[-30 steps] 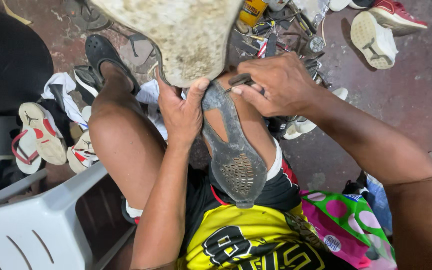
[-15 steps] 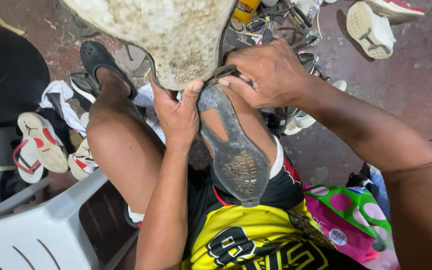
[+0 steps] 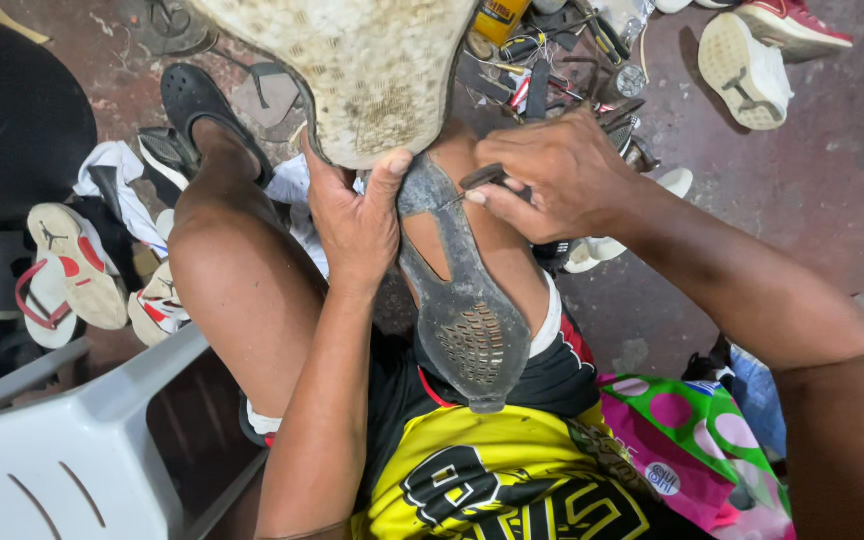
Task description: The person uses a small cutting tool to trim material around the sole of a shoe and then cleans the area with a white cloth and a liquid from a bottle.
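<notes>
- the left hand [image 3: 357, 215] grips the joint where a worn, pale shoe sole [image 3: 362, 70] meets a grey peeled-off outsole [image 3: 467, 310]; its thumb presses on the top end of the outsole, its fingers wrap behind.
- the grey outsole hangs down from the pale sole and lies along the person's right thigh, its patterned tread facing up and its lower tip reaching the black and yellow shorts [image 3: 492, 480].
- the right hand [image 3: 552, 175] is clenched around a thin dark tool [image 3: 480, 178], pinched between thumb and forefinger; the tool's tip touches the upper edge of the outsole, just beside the left thumb.
- the left knee is raised on the left of the view, with a black clog [image 3: 197, 100] on that foot down on the floor.
- loose footwear lies on the reddish floor: red and white sandals [image 3: 67, 270] at left, a white sneaker [image 3: 742, 65] sole-up at upper right.
- a heap of small tools [image 3: 572, 65] sits just behind the right hand.
- a grey plastic chair [image 3: 62, 450] fills the lower left corner; a green and pink dotted bag [image 3: 692, 440] lies at lower right.
</notes>
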